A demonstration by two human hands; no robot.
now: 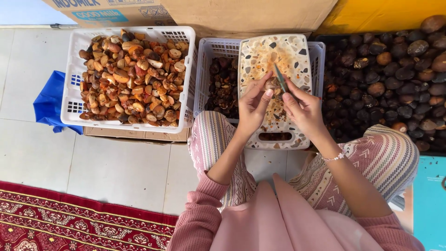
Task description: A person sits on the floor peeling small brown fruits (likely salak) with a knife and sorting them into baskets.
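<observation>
Far left of the hands, a blue cloth [49, 104] lies on the tiled floor beside a white basket [74, 79] heaped with orange-brown cut pieces [130, 79]. The left hand [253, 109] clasps a small brown nut [272, 85] over a speckled cutting board [274, 56] propped on a second basket [206, 69] of dark husks. The right hand [304, 111] grips a knife [280, 78] with its blade at the nut: peeling or splitting appears underway, calling for a steady, controlled cut. Right of the hands, dark whole nuts [390, 69] are piled.

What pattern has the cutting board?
The cutting board is cream with dark terrazzo-like speckles, seen in the head view.
</observation>
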